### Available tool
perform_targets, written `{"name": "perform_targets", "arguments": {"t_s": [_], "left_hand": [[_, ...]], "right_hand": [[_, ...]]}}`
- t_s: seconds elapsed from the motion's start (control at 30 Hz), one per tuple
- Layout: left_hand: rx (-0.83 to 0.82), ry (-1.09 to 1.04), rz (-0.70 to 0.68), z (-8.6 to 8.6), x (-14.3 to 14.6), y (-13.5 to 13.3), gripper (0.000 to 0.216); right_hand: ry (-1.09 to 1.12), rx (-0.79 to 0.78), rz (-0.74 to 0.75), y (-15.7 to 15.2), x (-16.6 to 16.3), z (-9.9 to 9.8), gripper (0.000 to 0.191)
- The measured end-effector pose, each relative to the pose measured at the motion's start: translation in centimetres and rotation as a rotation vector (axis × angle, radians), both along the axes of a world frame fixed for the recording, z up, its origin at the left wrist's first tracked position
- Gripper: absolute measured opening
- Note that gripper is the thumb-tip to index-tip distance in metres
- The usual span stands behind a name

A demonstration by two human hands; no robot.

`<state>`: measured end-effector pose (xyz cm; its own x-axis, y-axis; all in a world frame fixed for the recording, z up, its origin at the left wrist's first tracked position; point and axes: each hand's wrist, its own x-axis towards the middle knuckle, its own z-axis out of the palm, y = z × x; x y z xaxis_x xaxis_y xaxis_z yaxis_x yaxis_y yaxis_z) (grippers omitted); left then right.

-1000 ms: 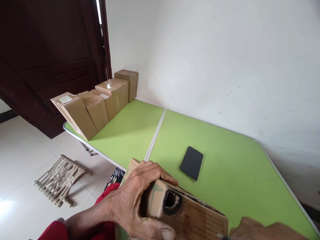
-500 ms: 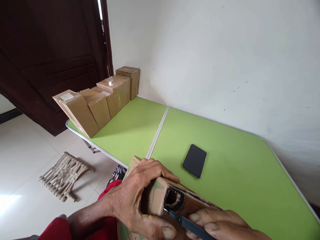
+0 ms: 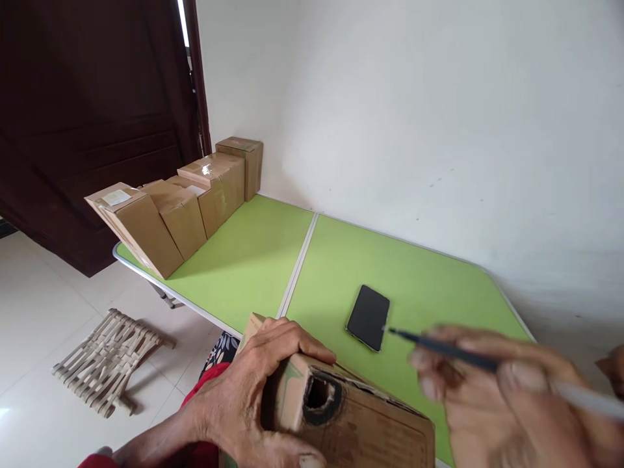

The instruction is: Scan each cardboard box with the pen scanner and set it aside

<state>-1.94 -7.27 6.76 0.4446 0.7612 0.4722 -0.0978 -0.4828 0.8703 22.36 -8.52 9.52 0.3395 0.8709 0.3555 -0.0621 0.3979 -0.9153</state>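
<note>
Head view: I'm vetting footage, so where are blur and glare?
Head view: right hand and its pen-like tool blurred, left hand sharper; head view again: bright glare on top of a taped box in the row.

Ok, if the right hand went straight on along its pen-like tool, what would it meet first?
Probably the phone, in line with the pen-like tool, though the right hand may pass above; depth is unclear.

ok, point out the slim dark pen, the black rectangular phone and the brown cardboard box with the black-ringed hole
Slim dark pen [image 3: 458,351], head view: its dark front section, motion-blurred.
Black rectangular phone [image 3: 368,318], head view: middle of its dark upper face.
Brown cardboard box [image 3: 380,429], head view: middle of its holed face.
</note>
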Motion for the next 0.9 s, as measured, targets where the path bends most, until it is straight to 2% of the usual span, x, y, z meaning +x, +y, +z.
{"name": "perform_targets", "arguments": {"t_s": [0.07, 0.1, 0.13, 0.17, 0.2, 0.27, 0.33, 0.4, 0.5, 0.63, 0.73, 0.83, 0.9], "left_hand": [[-0.032, 0.019, -0.011, 0.0, -0.3, 0.0, 0.071], [-0.048, 0.023, -0.02, 0.0, -0.5, 0.1, 0.072], [-0.062, 0.025, -0.028, 0.0, -0.6, 0.1, 0.073], [-0.074, 0.025, -0.036, 0.1, -0.7, 0.1, 0.073], [-0.078, 0.024, -0.041, 0.2, -0.8, 0.1, 0.074], [-0.092, 0.017, -0.041, 0.3, -1.0, 0.1, 0.074], [-0.123, 0.008, -0.042, 0.4, -1.1, 0.0, 0.074], [-0.165, -0.005, -0.047, 0.5, -1.1, -0.1, 0.075], [-0.195, -0.009, -0.07, 0.4, -1.2, 0.0, 0.077], [-0.196, -0.003, -0.076, 0.5, -1.2, 0.1, 0.077], [-0.204, 0.007, -0.061, 0.9, -1.3, 0.0, 0.075], [-0.199, 0.019, -0.052, 1.1, -1.4, -0.2, 0.072], [-0.177, 0.028, -0.052, 1.2, -1.3, -0.2, 0.071]], "right_hand": [[0.015, -0.065, -0.018, 4.2, 0.4, -0.2, 0.021], [-0.044, -0.123, -0.066, 6.6, 0.5, -1.0, 0.023], [-0.18, -0.229, -0.14, 8.9, 0.6, -2.1, 0.026], [-0.395, -0.431, -0.152, 11.1, 0.6, -3.6, 0.027], [-0.492, -0.544, -0.119, 13.1, 0.6, -5.2, 0.025], [-0.621, -0.693, -0.077, 15.9, 0.4, -8.6, 0.026], [-0.74, -0.822, -0.063, 17.5, 0.1, -11.4, 0.023], [-0.848, -0.923, -0.073, 18.0, -0.2, -13.0, 0.021], [-0.974, -1.016, -0.107, 18.2, -0.3, -13.9, 0.028], [-1.075, -1.05, -0.16, 17.9, -0.8, -13.6, 0.029], [-1.12, -1.025, -0.222, 16.3, -1.0, -12.9, 0.031], [-1.144, -1.011, -0.343, 13.5, -0.2, -12.4, 0.045], [-1.134, -1.069, -0.422, 11.7, 0.6, -12.4, 0.06]]}}
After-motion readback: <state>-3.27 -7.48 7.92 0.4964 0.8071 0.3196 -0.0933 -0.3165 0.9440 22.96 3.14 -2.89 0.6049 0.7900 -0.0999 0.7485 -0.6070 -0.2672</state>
